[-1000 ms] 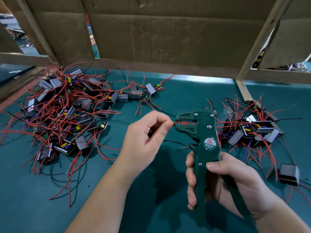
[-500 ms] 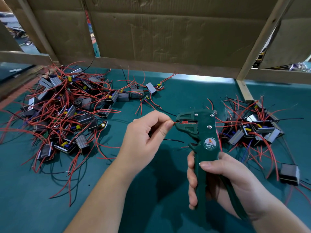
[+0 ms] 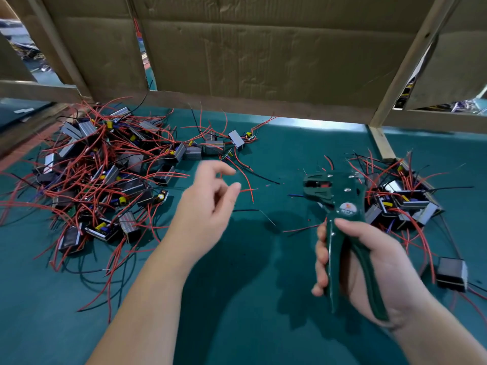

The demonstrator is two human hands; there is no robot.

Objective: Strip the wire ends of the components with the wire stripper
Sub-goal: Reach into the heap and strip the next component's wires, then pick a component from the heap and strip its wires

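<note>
Left hand [image 3: 208,206] is blurred, fingers loosely curled, holding nothing. Right hand [image 3: 369,264] at 4 o'clock grips the wire stripper [image 3: 340,206], head toward 12.

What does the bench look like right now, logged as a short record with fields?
Wire stripper: green, held upright, head at top
Right hand: grips the stripper's handles
Left hand: blurred, raised, fingers loose, holds nothing
Left pile: many components, red wires tangled
Right pile: fewer components
Surface: teal mat

Assembly workshop bench, green mat [image 3: 263,325], cardboard partitions [image 3: 263,56], wired component piles [image 3: 100,177]
</note>
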